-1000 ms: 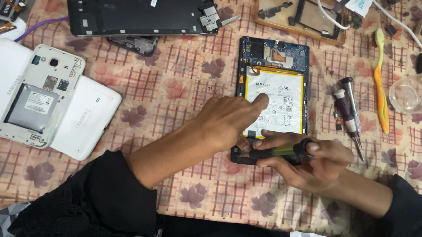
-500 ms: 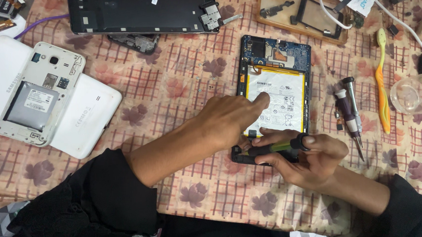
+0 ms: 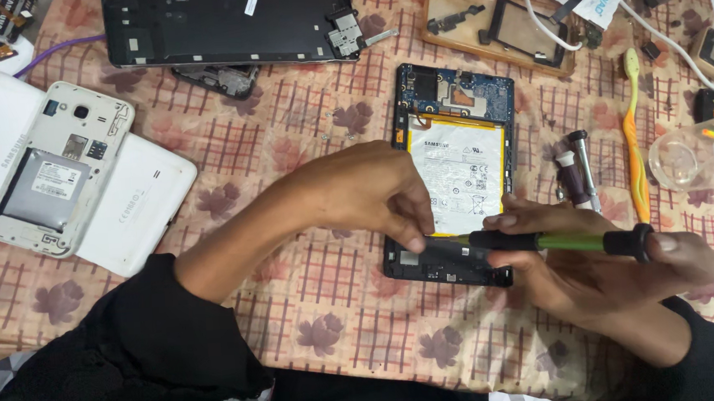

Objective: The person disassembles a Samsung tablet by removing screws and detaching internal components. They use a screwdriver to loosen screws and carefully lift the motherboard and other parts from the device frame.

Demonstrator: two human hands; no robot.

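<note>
An opened tablet (image 3: 455,112) lies back-up on the patterned cloth, showing a blue circuit board and a white battery (image 3: 459,174). My left hand (image 3: 365,193) rests on the tablet's lower left edge, fingers pinched together at the tip of a screwdriver. My right hand (image 3: 601,272) grips that green and black screwdriver (image 3: 558,242), held level and pointing left over the tablet's dark lower end (image 3: 448,265).
A white opened device with a grey battery (image 3: 54,178) and a white back cover (image 3: 130,206) lie at left. A black tablet frame (image 3: 222,23) sits at the top. Two screwdrivers (image 3: 578,174), a toothbrush (image 3: 634,134), a clear cup (image 3: 685,160) and a parts tray (image 3: 499,22) are at right.
My right hand has swung the screwdriver from along the tablet's lower edge to a level hold pointing left. My left fingers came down from the battery to the screwdriver's tip.
</note>
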